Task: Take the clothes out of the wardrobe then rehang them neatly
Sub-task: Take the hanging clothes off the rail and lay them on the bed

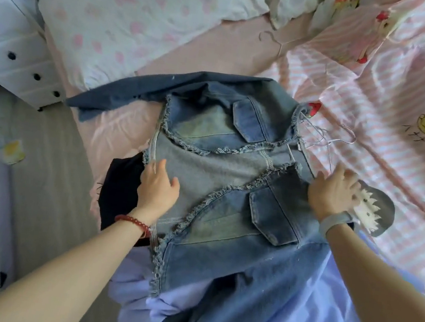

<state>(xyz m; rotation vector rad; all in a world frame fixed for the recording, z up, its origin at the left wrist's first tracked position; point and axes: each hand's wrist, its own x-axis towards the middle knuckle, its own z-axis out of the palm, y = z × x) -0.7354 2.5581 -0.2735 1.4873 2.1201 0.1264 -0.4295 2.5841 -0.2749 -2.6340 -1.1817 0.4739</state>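
Note:
A blue denim jacket (230, 179) with frayed edges and two flap pockets lies spread open on the bed, its front panels apart and the grey lining showing. My left hand (157, 187) pinches the jacket's hem edge at the left. My right hand (334, 190) rests at the collar end on the right, its fingertips over the fabric near a thin wire hanger (326, 142) that pokes out by the collar. A lilac garment (326, 313) and a black garment (120, 188) lie under the jacket.
A pink striped quilt (377, 107) with cartoon prints covers the bed's right side. A white pillow (133, 13) with pink spots lies at the head. Another wire hanger (274, 40) rests near the pillow. A white drawer unit (12, 45) stands at the left.

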